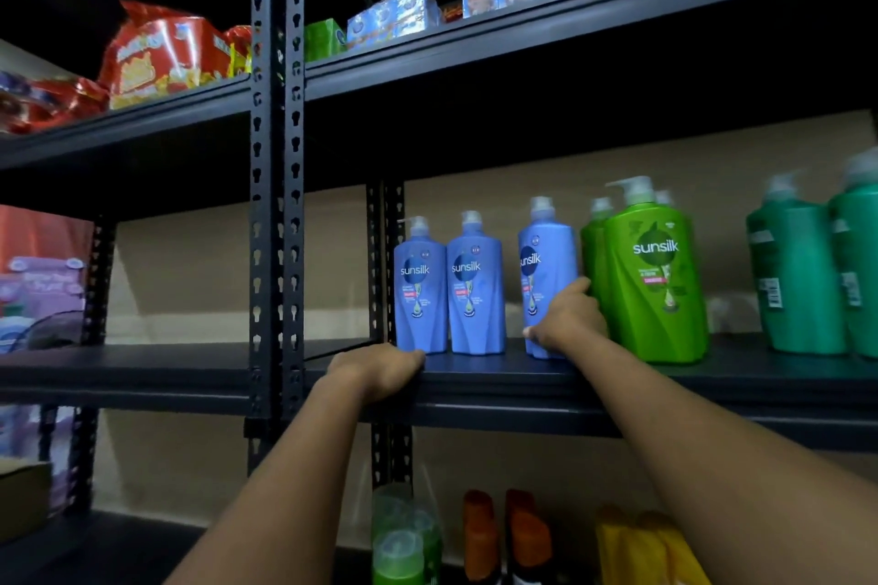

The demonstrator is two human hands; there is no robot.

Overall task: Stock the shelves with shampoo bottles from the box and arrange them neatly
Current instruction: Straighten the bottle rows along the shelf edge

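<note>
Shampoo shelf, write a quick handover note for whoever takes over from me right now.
Right hand grips the third blue bottle low down; it stands on the middle shelf, turned off square and apart from the other two.
Left hand rests on the shelf's front edge, fingers curled over it, holding no bottle.
Done: two blue bottles side by side facing front; light green bottles and dark green bottles to the right.
Left: square the third blue bottle and close its gap. The box is out of view.

3 pump bottles (472,285) on the shelf (499,375), left of the neighbouring bottle (658,276).
</note>
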